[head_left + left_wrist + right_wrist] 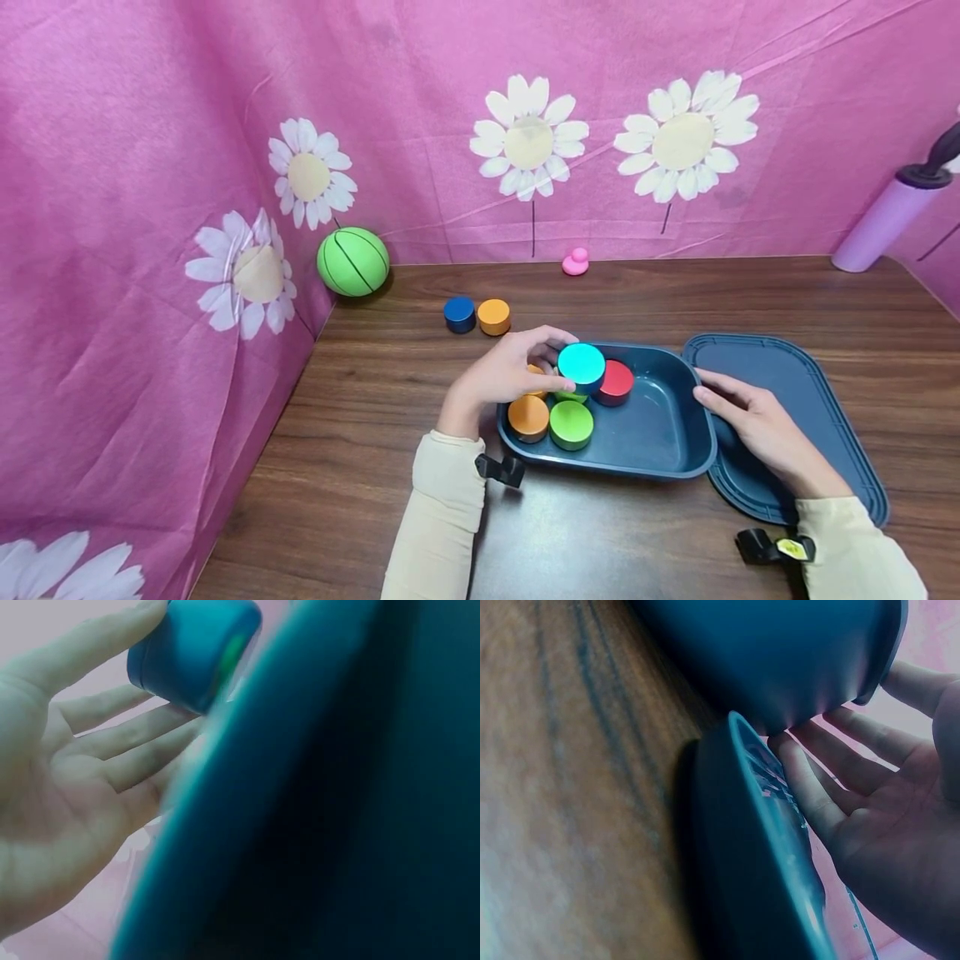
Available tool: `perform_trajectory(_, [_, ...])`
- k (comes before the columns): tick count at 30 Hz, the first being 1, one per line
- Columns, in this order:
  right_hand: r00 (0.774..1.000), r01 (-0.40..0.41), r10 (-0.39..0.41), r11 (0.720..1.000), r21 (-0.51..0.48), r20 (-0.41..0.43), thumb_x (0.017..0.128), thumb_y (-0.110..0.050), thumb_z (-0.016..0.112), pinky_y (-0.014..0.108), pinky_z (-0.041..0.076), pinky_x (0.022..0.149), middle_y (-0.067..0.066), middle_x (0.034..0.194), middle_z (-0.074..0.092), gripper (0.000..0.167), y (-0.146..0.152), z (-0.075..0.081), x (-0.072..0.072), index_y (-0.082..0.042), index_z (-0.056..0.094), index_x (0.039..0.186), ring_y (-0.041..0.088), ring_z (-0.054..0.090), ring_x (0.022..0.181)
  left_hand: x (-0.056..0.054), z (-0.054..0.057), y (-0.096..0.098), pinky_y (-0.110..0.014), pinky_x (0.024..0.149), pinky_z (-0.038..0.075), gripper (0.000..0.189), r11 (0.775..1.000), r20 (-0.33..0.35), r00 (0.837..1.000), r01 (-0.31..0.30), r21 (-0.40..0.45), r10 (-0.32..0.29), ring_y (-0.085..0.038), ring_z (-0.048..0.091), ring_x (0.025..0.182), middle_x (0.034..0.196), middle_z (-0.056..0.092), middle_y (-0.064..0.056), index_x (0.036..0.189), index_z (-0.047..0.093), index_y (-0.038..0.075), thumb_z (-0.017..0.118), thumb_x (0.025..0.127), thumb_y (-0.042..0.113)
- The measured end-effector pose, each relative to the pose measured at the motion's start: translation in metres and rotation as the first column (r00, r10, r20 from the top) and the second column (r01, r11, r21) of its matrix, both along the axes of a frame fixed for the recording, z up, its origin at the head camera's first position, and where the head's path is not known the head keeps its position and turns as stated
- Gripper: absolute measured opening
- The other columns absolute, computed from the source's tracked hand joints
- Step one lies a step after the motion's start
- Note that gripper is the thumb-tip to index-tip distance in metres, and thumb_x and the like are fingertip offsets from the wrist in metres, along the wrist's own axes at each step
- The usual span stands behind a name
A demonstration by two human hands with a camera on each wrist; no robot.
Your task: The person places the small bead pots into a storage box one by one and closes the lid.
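My left hand [517,367] pinches a light-blue round disc [581,364] between thumb and fingers, above the left part of a dark-blue rectangular container [652,442]. Below it in the container lie a red disc [617,382], a green disc [572,425] and an orange disc [528,418]. Another orange disc and another green one are partly hidden by the hand and the held disc. My right hand [757,421] holds the container's right end, thumb at the rim and fingers against the outer wall [802,667].
A dark-blue lid [780,367] lies on the wooden table right of the container, partly under the right forearm. Behind stand a navy disc [460,315], an orange-yellow disc [494,317], a pink duck [576,262], a green ball [353,262] and a purple pump [888,221].
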State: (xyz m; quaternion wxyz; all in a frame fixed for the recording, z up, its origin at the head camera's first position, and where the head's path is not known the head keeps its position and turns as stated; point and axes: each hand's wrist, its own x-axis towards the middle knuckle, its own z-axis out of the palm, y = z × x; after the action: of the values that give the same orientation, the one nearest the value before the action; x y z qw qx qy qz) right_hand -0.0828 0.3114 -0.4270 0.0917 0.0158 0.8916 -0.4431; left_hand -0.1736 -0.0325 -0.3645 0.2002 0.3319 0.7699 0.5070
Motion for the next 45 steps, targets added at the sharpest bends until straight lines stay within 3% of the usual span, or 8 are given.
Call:
perform_trajectory(4, [1.000, 0.000, 0.000, 1.000, -0.016, -0.006, 0.106, -0.045, 0.047, 0.063, 0.040, 0.105, 0.029, 0.156, 0.037, 0.066, -0.001, 0.001, -0.001, -0.004, 0.034, 0.156, 0.048, 0.036, 0.138, 0.001, 0.001, 0.004, -0.032, 0.090, 0.057, 0.052, 0.999, -0.020, 0.999, 0.037, -0.035, -0.038, -0.012, 0.062, 0.100, 0.116, 0.069, -0.007, 0.134, 0.058, 0.008, 0.080, 0.087, 0.013])
perform_trajectory(10, [1.000, -0.006, 0.007, 1.000, 0.016, -0.022, 0.106, -0.043, 0.048, 0.013, 0.044, 0.088, 0.027, 0.154, 0.042, 0.063, 0.000, -0.002, -0.002, -0.007, 0.037, 0.155, 0.032, 0.045, 0.133, 0.003, 0.001, 0.009, -0.025, 0.088, 0.056, 0.054, 0.992, -0.048, 0.996, 0.073, -0.104, -0.079, -0.015, 0.064, 0.105, 0.122, 0.068, -0.005, 0.135, 0.057, 0.009, 0.080, 0.088, 0.018])
perform_trajectory(13, [1.000, -0.006, 0.006, 1.000, 0.022, -0.026, 0.106, -0.043, 0.048, 0.004, 0.037, 0.079, 0.026, 0.154, 0.043, 0.062, 0.000, -0.003, -0.002, -0.008, 0.038, 0.155, 0.018, 0.047, 0.129, 0.005, 0.001, 0.012, -0.021, 0.087, 0.055, 0.054, 0.989, -0.059, 0.995, 0.078, -0.123, -0.086, -0.018, 0.064, 0.107, 0.126, 0.065, -0.005, 0.135, 0.057, 0.009, 0.080, 0.088, 0.019])
perform_trajectory(17, [1.000, -0.006, 0.006, 1.000, 0.016, -0.020, 0.106, -0.043, 0.048, 0.014, 0.043, 0.089, 0.026, 0.154, 0.042, 0.062, 0.000, -0.002, -0.001, -0.007, 0.037, 0.156, 0.029, 0.045, 0.133, 0.009, 0.001, 0.017, -0.018, 0.088, 0.054, 0.054, 0.986, -0.084, 0.991, 0.088, -0.144, -0.100, -0.016, 0.063, 0.105, 0.127, 0.060, -0.007, 0.135, 0.057, 0.008, 0.080, 0.088, 0.018])
perform_trajectory(23, [1.000, -0.008, 0.007, 0.999, -0.032, -0.003, 0.107, -0.042, 0.046, 0.071, 0.035, 0.103, 0.030, 0.156, 0.037, 0.064, -0.002, -0.001, -0.001, -0.003, 0.033, 0.156, 0.048, 0.036, 0.138, 0.013, 0.000, 0.027, -0.015, 0.087, 0.053, 0.053, 0.976, -0.111, 0.986, 0.106, -0.189, -0.128, -0.012, 0.061, 0.106, 0.122, 0.057, -0.006, 0.135, 0.057, 0.009, 0.079, 0.088, 0.021])
perform_trajectory(34, [1.000, -0.008, 0.008, 1.000, 0.002, -0.013, 0.107, -0.043, 0.046, 0.059, 0.045, 0.103, 0.028, 0.155, 0.040, 0.063, -0.002, -0.001, 0.000, -0.004, 0.035, 0.156, 0.044, 0.040, 0.136, 0.018, -0.004, 0.038, -0.015, 0.088, 0.051, 0.050, 0.948, -0.151, 0.973, 0.124, -0.293, -0.174, -0.011, 0.055, 0.113, 0.125, 0.057, -0.001, 0.135, 0.058, 0.013, 0.077, 0.090, 0.025])
perform_trajectory(36, [1.000, -0.008, 0.008, 1.000, 0.012, -0.017, 0.107, -0.043, 0.047, 0.044, 0.049, 0.100, 0.028, 0.154, 0.041, 0.063, -0.001, -0.001, 0.000, -0.004, 0.036, 0.156, 0.044, 0.041, 0.136, 0.019, -0.004, 0.039, -0.015, 0.087, 0.049, 0.050, 0.944, -0.161, 0.969, 0.130, -0.304, -0.185, -0.012, 0.055, 0.113, 0.124, 0.058, -0.001, 0.135, 0.058, 0.013, 0.077, 0.090, 0.025])
perform_trajectory(45, [1.000, -0.010, 0.009, 1.000, -0.015, -0.022, 0.107, -0.042, 0.047, 0.044, 0.048, 0.104, 0.029, 0.154, 0.040, 0.063, -0.001, -0.001, 0.000, -0.003, 0.035, 0.155, 0.046, 0.040, 0.137, 0.018, -0.011, 0.042, -0.015, 0.085, 0.048, 0.050, 0.938, -0.172, 0.964, 0.138, -0.317, -0.200, -0.012, 0.056, 0.103, 0.118, 0.057, -0.002, 0.133, 0.060, 0.012, 0.079, 0.089, 0.024])
